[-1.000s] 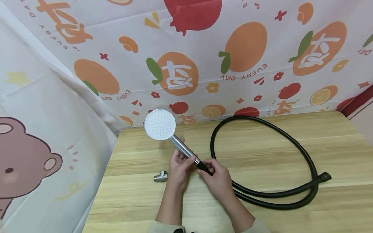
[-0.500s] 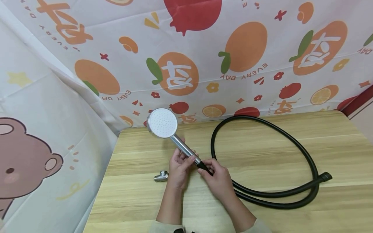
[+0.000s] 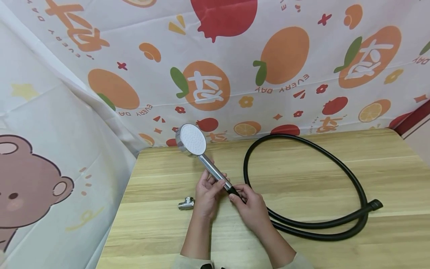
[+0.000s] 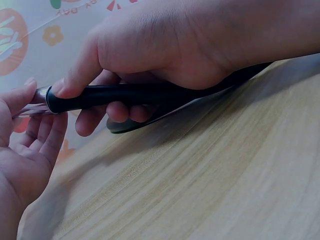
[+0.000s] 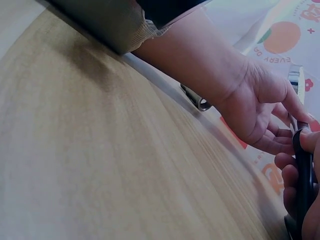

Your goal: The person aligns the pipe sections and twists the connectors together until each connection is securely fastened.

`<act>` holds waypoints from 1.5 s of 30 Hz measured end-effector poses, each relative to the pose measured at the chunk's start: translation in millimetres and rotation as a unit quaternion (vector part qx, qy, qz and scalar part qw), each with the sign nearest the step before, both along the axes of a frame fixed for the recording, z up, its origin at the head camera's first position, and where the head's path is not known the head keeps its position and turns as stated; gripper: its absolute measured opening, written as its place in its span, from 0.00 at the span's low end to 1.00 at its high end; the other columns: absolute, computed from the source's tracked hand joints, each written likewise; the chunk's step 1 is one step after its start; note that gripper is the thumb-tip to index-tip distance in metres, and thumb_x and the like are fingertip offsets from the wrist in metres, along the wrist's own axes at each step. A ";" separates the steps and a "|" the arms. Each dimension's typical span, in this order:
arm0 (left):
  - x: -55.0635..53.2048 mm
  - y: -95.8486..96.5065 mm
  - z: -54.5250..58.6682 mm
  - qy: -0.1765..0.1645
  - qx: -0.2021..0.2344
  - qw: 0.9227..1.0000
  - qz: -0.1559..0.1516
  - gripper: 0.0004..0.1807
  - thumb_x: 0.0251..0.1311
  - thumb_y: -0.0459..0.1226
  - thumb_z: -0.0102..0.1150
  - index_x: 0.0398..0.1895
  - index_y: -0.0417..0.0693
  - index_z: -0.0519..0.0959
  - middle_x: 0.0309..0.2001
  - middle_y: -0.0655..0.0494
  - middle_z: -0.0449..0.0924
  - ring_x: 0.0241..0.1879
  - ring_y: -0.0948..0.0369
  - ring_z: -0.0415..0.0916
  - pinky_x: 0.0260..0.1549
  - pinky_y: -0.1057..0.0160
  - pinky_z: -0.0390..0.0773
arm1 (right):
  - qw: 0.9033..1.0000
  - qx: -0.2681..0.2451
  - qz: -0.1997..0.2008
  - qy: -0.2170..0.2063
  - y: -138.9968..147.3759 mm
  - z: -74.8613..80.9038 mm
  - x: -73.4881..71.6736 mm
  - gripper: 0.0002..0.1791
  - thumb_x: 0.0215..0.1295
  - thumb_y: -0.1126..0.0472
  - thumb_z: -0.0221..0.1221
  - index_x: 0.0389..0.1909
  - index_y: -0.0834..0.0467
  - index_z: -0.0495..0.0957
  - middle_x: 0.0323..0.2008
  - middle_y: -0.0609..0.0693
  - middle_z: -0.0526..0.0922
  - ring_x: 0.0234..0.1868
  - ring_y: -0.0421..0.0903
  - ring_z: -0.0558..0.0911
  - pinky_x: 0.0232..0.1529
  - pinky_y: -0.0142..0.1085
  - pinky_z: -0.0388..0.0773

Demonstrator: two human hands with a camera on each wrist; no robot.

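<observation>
A chrome hand shower (image 3: 215, 170) with a round white spray face (image 3: 193, 139) is held up over the table, tilted toward the upper left. My left hand (image 3: 205, 194) grips its handle near the lower end, thumb on top. At that end my right hand (image 3: 251, 205) pinches the black connector of a hose (image 3: 233, 191). In the left wrist view, the black sleeve (image 4: 75, 96) meets the chrome handle end, with the right hand's thumb and fingers around it. In the right wrist view, the left hand (image 5: 250, 105) and the dark hose end (image 5: 302, 170) meet at the right edge.
The hose (image 3: 349, 172) loops across the right of the wooden table (image 3: 151, 239), its free end (image 3: 374, 204) pointing right. A small metal valve fitting (image 3: 186, 203) lies left of the left forearm. A fruit-print cloth (image 3: 245, 67) hangs behind, and a bear-print cloth (image 3: 84, 149) at the left.
The shower head has turned about its handle, so the white face angles more to the right and more of its chrome side shows. Both hands keep nearly the same place.
</observation>
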State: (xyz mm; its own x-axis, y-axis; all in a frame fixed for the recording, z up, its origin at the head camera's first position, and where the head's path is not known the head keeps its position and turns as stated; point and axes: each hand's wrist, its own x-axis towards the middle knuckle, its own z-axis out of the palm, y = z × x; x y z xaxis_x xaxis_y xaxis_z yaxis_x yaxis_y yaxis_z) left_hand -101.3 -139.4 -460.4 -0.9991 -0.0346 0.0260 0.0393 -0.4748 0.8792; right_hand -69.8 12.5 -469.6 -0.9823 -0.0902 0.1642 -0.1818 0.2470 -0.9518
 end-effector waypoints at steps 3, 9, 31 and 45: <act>0.0 -0.1 -0.5 -0.001 0.002 1.000 0.000 0.43 0.58 0.22 0.59 0.76 0.48 0.56 0.41 0.53 0.84 0.44 0.60 0.83 0.49 0.63 0.82 | 1.000 -0.011 0.009 -0.002 0.3 -1.6 -0.5 0.09 0.66 0.56 0.63 0.45 0.47 0.79 0.29 0.44 0.87 0.27 0.39 0.81 0.27 0.30 0.73; 0.0 -0.3 -1.5 0.003 0.006 1.000 -0.007 0.44 0.59 0.21 0.58 0.77 0.45 0.52 0.40 0.53 0.84 0.42 0.60 0.84 0.47 0.64 0.83 | 0.999 -0.034 0.027 -0.007 0.3 -0.5 -0.3 0.08 0.68 0.57 0.61 0.46 0.49 0.79 0.24 0.48 0.85 0.24 0.46 0.82 0.25 0.29 0.72; -0.2 2.8 1.1 -0.012 -0.005 1.000 0.004 0.47 0.54 0.20 0.62 0.75 0.56 0.58 0.42 0.54 0.83 0.41 0.59 0.84 0.49 0.60 0.83 | 0.998 0.060 -0.026 0.011 -2.5 -5.4 -2.1 0.20 0.55 0.49 0.72 0.46 0.43 0.76 0.18 0.34 0.74 0.16 0.35 0.68 0.18 0.30 0.66; -0.4 3.4 2.5 -0.015 -0.045 0.999 0.000 0.50 0.51 0.24 0.70 0.75 0.61 0.59 0.39 0.54 0.82 0.36 0.63 0.81 0.35 0.69 0.82 | 0.995 0.086 -0.044 0.021 -2.1 -6.1 -1.3 0.18 0.55 0.48 0.72 0.41 0.44 0.75 0.25 0.31 0.83 0.19 0.34 0.69 0.21 0.30 0.64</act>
State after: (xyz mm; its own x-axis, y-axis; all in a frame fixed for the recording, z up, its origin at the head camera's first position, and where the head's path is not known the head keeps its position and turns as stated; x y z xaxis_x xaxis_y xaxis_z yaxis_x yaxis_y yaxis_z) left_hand -101.7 -136.0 -457.9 -0.9994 -0.0336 -0.0005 0.0128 -0.3940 0.9190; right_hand -71.1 10.4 -475.7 -0.9804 -0.0338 0.1940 -0.1899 0.4221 -0.8864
